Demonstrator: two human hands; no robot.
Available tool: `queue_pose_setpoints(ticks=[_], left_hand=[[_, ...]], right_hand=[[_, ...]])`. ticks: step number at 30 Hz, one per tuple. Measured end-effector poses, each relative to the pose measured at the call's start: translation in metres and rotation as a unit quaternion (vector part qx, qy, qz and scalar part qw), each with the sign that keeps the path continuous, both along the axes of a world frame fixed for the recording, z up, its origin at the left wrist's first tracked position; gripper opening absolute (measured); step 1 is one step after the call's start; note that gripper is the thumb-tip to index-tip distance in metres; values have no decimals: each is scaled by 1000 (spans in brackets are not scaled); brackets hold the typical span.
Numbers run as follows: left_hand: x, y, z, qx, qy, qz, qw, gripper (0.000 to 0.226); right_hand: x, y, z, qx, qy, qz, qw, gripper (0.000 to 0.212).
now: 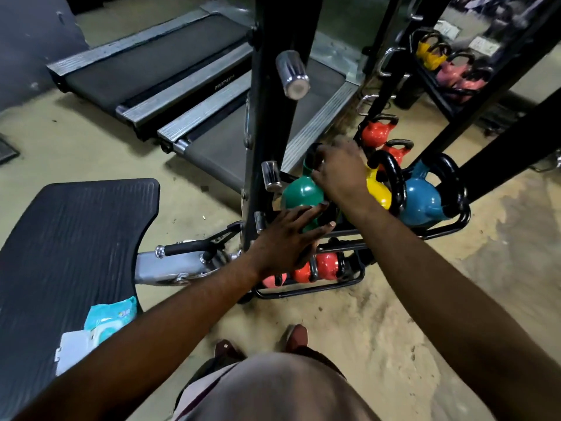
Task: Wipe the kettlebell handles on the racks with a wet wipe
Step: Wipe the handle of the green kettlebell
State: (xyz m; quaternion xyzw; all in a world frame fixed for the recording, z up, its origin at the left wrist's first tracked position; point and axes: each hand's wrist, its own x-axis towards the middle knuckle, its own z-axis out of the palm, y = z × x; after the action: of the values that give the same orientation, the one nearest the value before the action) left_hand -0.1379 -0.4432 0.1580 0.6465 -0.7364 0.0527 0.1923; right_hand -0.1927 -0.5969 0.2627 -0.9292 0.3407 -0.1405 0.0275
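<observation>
A green kettlebell (pixel 299 191) sits on the top shelf of a low black rack (pixel 455 221), beside a yellow kettlebell (pixel 376 189) and a blue kettlebell (pixel 422 202). My right hand (pixel 338 171) is closed over the green kettlebell's black handle; no wipe shows in it. My left hand (pixel 288 238) lies flat with fingers spread against the lower side of the green kettlebell. Red kettlebells (pixel 326 265) fill the lower shelf. A wet wipe pack (pixel 110 319) lies on the black bench (pixel 69 238) at the left.
A black upright post with chrome pegs (pixel 293 75) rises just left of the rack. Treadmills (pixel 158 68) stand behind it. More red kettlebells (pixel 378 133) sit further back, and a second rack with yellow and pink kettlebells (pixel 446 68) is at the top right.
</observation>
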Motion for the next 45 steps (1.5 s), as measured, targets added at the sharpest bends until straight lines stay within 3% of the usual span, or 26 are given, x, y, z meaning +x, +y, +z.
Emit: queue_pose_setpoints(ticks=[3, 5, 7, 8, 10, 12, 14, 18, 22, 26, 29, 33, 37, 41, 43, 45], left_hand=[[2, 3, -3, 1, 41, 1, 999, 50], [4, 6, 0, -22, 82, 20, 996, 52], [7, 5, 10, -81, 137, 40, 986, 51], [7, 2, 17, -109, 161, 53, 979, 50], [3, -7, 29, -125, 201, 82, 968, 50], [-3, -17, 36, -111, 242, 110, 958, 52], [-2, -30, 38, -93, 279, 148, 944, 51], [11, -73, 62, -50, 324, 218, 919, 49], [15, -106, 89, 60, 289, 230, 927, 41], [17, -123, 103, 98, 243, 310, 914, 29], [4, -138, 119, 145, 143, 328, 922, 31], [19, -150, 142, 239, 94, 316, 913, 33], [28, -150, 157, 307, 7, 239, 921, 34], [34, -136, 152, 314, -58, 186, 929, 39], [34, -135, 152, 290, -76, 173, 938, 43], [32, -138, 153, 263, -73, 178, 945, 45]], right_hand=[[-34, 13, -5, -10, -6, 32, 999, 17], [-66, 19, -16, 61, -101, 31, 992, 10], [-82, 21, -24, 204, -218, -22, 954, 7], [-81, 19, -25, 308, -280, -51, 908, 6], [-69, 11, -29, 508, -382, -98, 766, 10], [-50, -1, -40, 632, -412, -145, 640, 13], [-43, -5, -49, 663, -400, -173, 608, 9], [-72, 4, -53, 660, -390, -155, 623, 14], [-86, 0, -42, 553, -379, -99, 735, 21], [-55, -12, -33, 391, -366, -88, 840, 16], [-73, 7, -41, 249, -352, -63, 900, 5], [-89, 28, -62, 43, -247, 27, 968, 13], [-55, 16, -57, -46, -202, -1, 978, 15], [-90, 32, -79, -47, -187, 11, 981, 20], [-106, 35, -85, 33, -242, 0, 970, 22], [-110, 28, -79, 196, -339, -6, 920, 21]])
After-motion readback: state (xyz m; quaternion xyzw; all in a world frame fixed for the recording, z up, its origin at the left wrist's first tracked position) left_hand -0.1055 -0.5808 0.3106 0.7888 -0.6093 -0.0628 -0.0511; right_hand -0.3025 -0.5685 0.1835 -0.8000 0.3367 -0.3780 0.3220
